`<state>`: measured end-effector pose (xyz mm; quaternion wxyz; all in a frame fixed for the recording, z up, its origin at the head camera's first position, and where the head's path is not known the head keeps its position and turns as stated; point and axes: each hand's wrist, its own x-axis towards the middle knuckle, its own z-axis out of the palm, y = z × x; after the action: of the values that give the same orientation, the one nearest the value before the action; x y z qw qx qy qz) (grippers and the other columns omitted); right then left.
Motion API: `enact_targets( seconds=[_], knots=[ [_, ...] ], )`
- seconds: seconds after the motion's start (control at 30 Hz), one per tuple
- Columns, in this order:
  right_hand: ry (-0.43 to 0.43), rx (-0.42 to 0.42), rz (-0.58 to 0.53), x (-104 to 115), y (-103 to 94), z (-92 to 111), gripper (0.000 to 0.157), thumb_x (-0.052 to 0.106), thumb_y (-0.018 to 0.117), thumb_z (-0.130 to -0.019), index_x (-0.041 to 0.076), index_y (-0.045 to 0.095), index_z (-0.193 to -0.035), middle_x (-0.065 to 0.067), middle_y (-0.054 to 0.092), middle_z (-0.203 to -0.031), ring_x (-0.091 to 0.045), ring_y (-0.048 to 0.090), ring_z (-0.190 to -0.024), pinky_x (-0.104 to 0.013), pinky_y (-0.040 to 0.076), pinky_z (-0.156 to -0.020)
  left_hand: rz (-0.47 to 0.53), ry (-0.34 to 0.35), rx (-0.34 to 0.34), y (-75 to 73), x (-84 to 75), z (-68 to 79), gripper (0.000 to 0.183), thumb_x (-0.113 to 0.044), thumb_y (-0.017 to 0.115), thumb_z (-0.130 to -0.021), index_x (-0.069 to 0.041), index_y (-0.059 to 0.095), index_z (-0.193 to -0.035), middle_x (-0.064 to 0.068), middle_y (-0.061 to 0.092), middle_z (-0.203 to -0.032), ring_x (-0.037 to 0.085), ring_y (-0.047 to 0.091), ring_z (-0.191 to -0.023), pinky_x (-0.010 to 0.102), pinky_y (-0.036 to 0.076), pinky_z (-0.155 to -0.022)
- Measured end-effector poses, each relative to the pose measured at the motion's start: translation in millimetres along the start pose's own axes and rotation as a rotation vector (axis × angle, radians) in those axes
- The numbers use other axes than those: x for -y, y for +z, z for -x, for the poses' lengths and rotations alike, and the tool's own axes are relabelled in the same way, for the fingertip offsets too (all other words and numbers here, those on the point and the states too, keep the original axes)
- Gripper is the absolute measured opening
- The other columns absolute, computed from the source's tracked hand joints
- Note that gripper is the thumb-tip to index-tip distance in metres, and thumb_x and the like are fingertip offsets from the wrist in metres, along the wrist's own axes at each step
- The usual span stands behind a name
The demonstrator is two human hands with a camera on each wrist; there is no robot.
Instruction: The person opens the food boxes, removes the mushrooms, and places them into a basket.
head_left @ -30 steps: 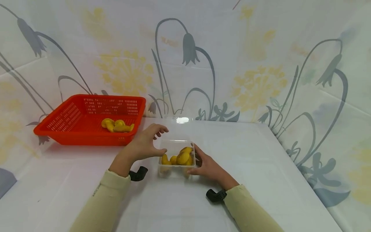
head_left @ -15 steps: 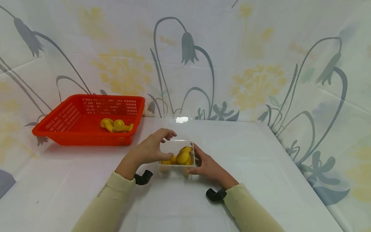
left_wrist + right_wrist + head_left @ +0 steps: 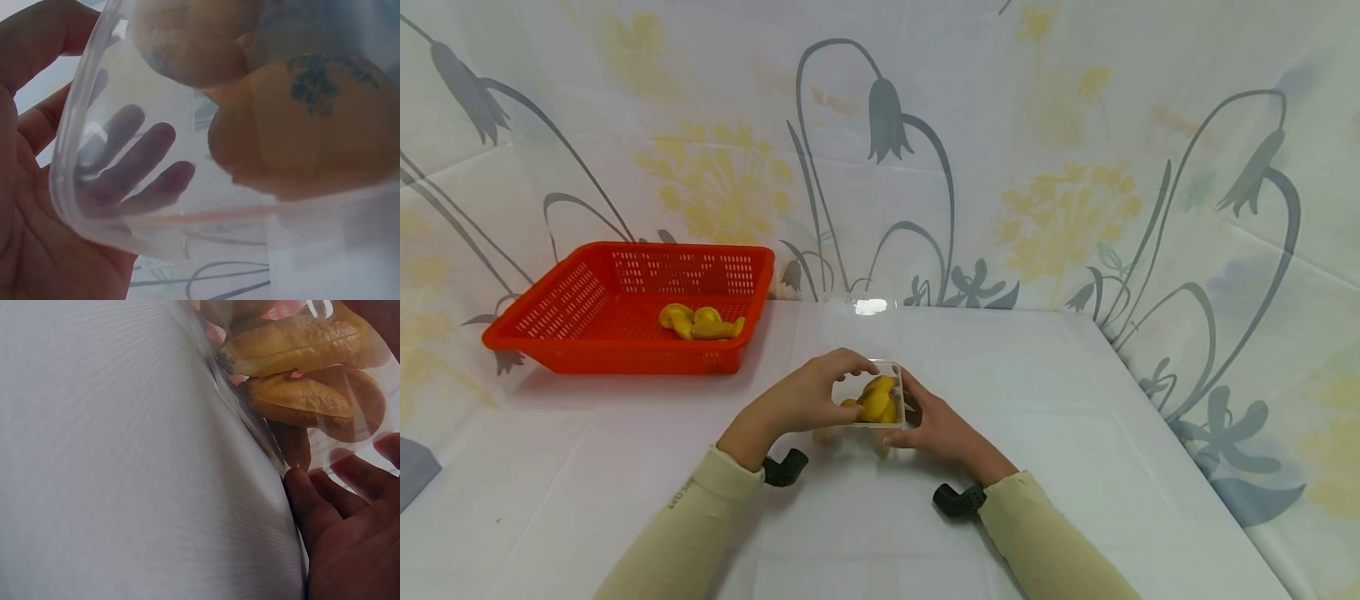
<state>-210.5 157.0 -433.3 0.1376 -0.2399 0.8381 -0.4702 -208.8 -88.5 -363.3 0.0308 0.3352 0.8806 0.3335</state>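
Observation:
A clear plastic box (image 3: 883,426) stands on the table with several yellow fruits (image 3: 876,404) in it. Seen closer in the right wrist view, the fruits (image 3: 297,347) are elongated and lightly ridged, with dark ends. My left hand (image 3: 805,396) reaches over the box's left part, thumb towards the near rim, fingers spread at the far side. Through the clear wall in the left wrist view, the fingertips (image 3: 181,172) show apart from the fruit (image 3: 300,134). My right hand (image 3: 936,425) holds the box's right side, thumb in front, fingers partly hidden behind.
A red slotted basket (image 3: 617,358) at the back left holds several more yellow fruits (image 3: 703,323). Behind the box, something transparent with a bright glare (image 3: 871,307) lies near the table's back edge. A floral cloth (image 3: 1000,167) hangs behind the table.
My left hand has moved right and slightly nearer, from the box's left edge to over its left part, covering fruits there. My right hand stays on the box.

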Motion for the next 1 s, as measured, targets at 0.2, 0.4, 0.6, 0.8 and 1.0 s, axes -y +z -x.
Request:
enact_targets(
  seconds=[0.2,0.4,0.6,0.8,1.0],
  knots=[
    [-0.001,-0.006,0.015,-0.9,-0.3,-1.9,0.109,0.039,0.079,-0.079,0.025,0.005,-0.157,0.001,0.014,-0.164,-0.029,0.025,-0.148,-0.047,0.034,-0.114,0.02,0.003,0.024,3.3,-2.6,-0.5,0.045,-0.017,0.074,-0.084,-0.017,0.058,-0.126,0.003,0.059,-0.127,0.029,0.055,-0.117,0.045,0.051,-0.099],
    [0.004,-0.006,0.015,0.0,0.1,-1.8,0.109,0.039,0.079,-0.079,0.025,0.004,-0.157,0.0,0.013,-0.164,-0.028,0.025,-0.148,-0.046,0.034,-0.114,0.008,0.016,0.029,6.7,-4.1,-0.4,0.042,-0.021,0.071,-0.087,-0.016,0.058,-0.127,0.001,0.06,-0.127,0.027,0.056,-0.117,0.043,0.052,-0.099],
    [0.006,-0.007,0.007,1.7,0.7,0.4,0.11,0.04,0.079,-0.078,0.024,0.004,-0.157,0.0,0.013,-0.164,-0.027,0.024,-0.148,-0.046,0.034,-0.115,0.002,0.03,0.046,10.5,-7.0,-2.4,0.038,-0.024,0.068,-0.09,-0.015,0.059,-0.125,0.0,0.06,-0.127,0.02,0.056,-0.114,0.04,0.052,-0.099],
    [-0.009,-0.011,-0.007,0.7,0.8,-0.1,0.11,0.037,0.08,-0.078,0.023,0.004,-0.157,0.0,0.013,-0.164,-0.028,0.025,-0.148,-0.046,0.033,-0.115,-0.033,0.025,0.067,12.9,-9.5,-3.9,0.034,-0.023,0.067,-0.091,-0.014,0.061,-0.123,0.0,0.062,-0.124,0.016,0.056,-0.112,0.039,0.051,-0.101],
    [-0.012,-0.01,-0.008,1.0,0.4,-0.4,0.11,0.037,0.08,-0.078,0.023,0.004,-0.157,-0.001,0.014,-0.164,-0.027,0.025,-0.148,-0.046,0.033,-0.115,-0.043,0.011,0.08,12.6,-11.7,-4.3,0.031,-0.022,0.066,-0.092,-0.014,0.062,-0.122,-0.001,0.063,-0.12,0.014,0.056,-0.107,0.036,0.052,-0.099]
  ],
)
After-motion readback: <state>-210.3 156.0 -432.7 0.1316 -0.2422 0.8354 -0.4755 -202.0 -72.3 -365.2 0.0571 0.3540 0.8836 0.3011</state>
